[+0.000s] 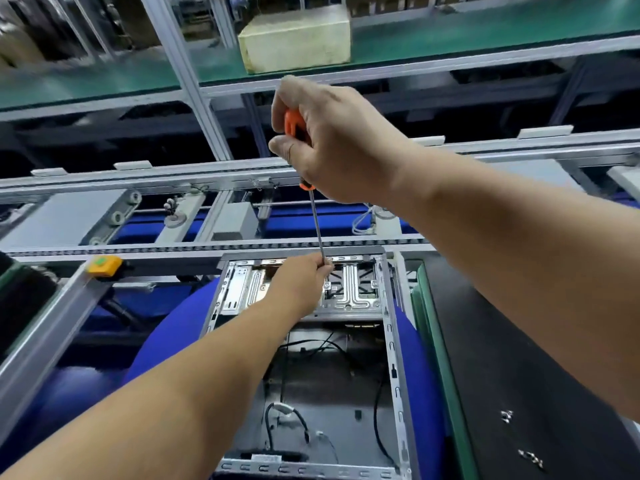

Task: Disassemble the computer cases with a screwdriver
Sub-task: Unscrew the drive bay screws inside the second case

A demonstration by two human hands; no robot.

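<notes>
— What lies nearest?

— The open computer case (311, 358), lying on its side on a blue cushion (166, 344). Black cables (287, 424) run loose over its floor. To the right is the desk (519, 341) with its dark mat, and small screws (507, 416) lie on it, well apart from the case.

— And the left hand?

— The left hand (301, 282) reaches to the far end of the case, above the metal drive bracket (349, 289). Its fingertips are closed in a pinch on the lower shaft of the screwdriver (317, 220), just above the tip.

— Is the tip in a screw?

— I cannot tell; the fingers hide it.

— The right hand?

— Higher up, the right hand (332, 140) is curled tight around the orange handle, thumb on the near side. The shaft stands nearly upright, leaning slightly.

— Behind that?

— A conveyor rail (242, 244) with a yellow button box (104, 265), and farther up a green shelf (104, 81) carrying a pale foam block (298, 39).
</notes>
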